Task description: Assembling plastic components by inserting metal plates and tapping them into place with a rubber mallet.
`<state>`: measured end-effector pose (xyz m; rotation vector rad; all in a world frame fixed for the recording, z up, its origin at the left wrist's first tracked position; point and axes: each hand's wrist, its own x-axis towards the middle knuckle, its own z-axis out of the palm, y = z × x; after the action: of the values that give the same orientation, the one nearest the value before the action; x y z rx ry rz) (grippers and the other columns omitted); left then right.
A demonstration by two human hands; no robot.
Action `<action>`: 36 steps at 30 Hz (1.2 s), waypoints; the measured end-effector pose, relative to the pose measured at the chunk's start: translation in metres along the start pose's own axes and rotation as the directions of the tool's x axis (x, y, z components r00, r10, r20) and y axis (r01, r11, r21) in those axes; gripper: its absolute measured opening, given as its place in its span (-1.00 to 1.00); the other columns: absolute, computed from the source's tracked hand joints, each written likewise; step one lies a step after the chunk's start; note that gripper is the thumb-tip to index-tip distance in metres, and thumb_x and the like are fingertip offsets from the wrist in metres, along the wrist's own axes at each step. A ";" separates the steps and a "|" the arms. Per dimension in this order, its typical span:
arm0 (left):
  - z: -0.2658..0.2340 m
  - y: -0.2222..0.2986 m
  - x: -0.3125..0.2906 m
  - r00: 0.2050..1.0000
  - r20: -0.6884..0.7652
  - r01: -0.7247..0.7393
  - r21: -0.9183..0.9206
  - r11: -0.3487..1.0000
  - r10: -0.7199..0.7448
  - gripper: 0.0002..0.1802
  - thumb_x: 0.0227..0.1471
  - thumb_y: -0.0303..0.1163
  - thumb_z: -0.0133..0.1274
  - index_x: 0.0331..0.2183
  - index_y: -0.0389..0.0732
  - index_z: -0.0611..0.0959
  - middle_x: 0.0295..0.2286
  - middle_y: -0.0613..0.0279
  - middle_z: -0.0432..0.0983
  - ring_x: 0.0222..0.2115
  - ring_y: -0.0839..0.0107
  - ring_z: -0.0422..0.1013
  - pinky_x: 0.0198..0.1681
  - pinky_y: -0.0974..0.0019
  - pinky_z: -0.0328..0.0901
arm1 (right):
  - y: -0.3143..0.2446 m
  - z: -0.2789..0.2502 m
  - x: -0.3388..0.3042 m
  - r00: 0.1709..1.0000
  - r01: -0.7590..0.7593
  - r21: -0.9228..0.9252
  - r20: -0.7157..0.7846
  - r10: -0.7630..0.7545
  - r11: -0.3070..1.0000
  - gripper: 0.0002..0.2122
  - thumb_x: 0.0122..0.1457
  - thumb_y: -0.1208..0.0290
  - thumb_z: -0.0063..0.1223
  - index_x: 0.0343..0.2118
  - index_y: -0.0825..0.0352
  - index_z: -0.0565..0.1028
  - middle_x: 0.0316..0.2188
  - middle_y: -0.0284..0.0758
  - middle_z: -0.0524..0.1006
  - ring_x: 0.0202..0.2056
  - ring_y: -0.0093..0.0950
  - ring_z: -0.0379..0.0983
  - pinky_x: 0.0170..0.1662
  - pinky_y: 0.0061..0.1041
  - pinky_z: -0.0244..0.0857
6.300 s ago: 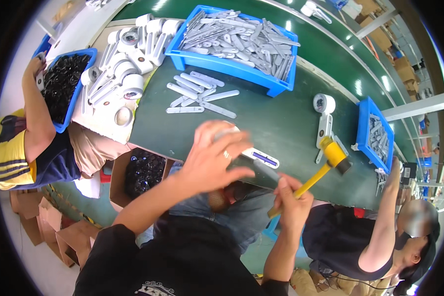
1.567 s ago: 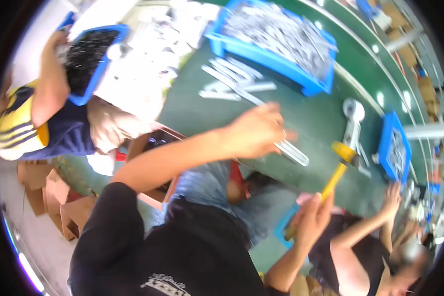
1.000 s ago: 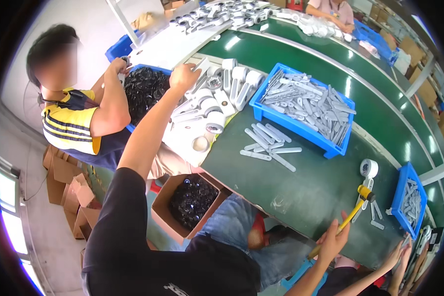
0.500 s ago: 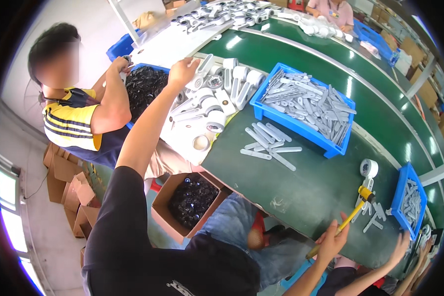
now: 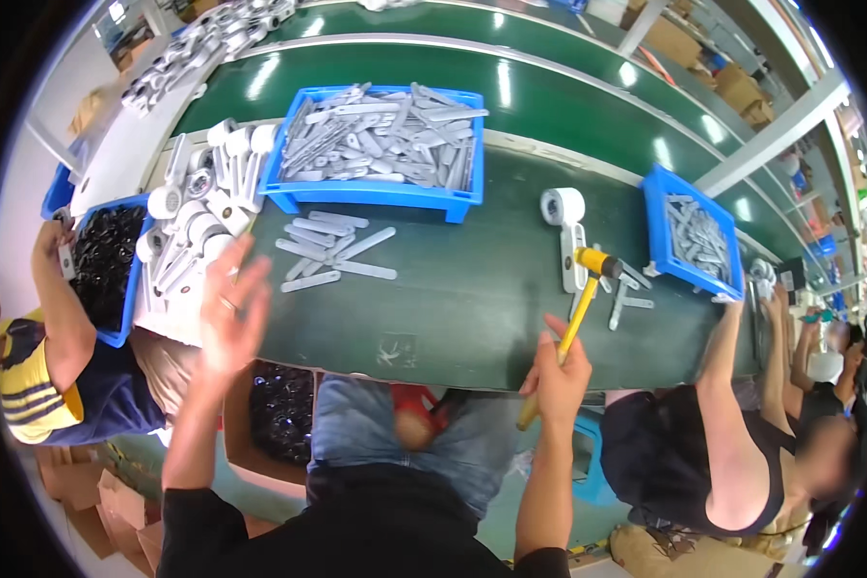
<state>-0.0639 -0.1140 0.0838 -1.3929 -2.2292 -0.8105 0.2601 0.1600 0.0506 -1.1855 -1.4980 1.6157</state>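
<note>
My left hand (image 5: 233,313) is raised over the table's near left edge, fingers apart and holding nothing. Just beyond it lies a heap of white round-headed parts with long handles (image 5: 200,223). My right hand (image 5: 561,376) is wrapped round the yellow handle of a small mallet (image 5: 578,318), whose yellow-and-black head points away from me. Behind the mallet head, another white round-headed part (image 5: 562,206) rests on the green table (image 5: 433,318). Loose grey flat strips (image 5: 332,252) are scattered between my hands, with several more strips (image 5: 631,302) right of the mallet.
A large blue bin (image 5: 376,199) full of grey strips stands at the table's far side. A smaller blue bin (image 5: 657,226) sits at the right, beside a co-worker's arm (image 5: 727,356). Another person works at the left by a bin of black pieces (image 5: 116,252). A cardboard box (image 5: 260,472) stands below.
My view has swung right. My left hand has drawn back from the heap of white parts toward me, with its fingers now spread. The mallet stays in my right hand.
</note>
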 end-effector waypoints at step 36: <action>0.106 0.101 0.008 0.956 0.172 -0.087 -0.605 0.792 0.237 -0.67 -0.19 -0.16 0.43 -0.29 0.03 0.79 0.03 0.20 0.46 0.09 0.08 0.33 0.23 -0.09 0.08 | 0.000 -0.003 -0.007 0.995 -0.081 -0.300 0.030 0.095 0.951 -0.60 0.45 0.06 -0.06 -0.22 0.37 0.60 -0.77 -0.43 0.35 -0.84 -0.68 0.15 -0.79 -0.62 -0.03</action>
<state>0.0210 -0.0049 0.0349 -2.0350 -2.0577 -1.4280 0.2656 0.1547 0.0521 -1.4048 -1.7877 1.5173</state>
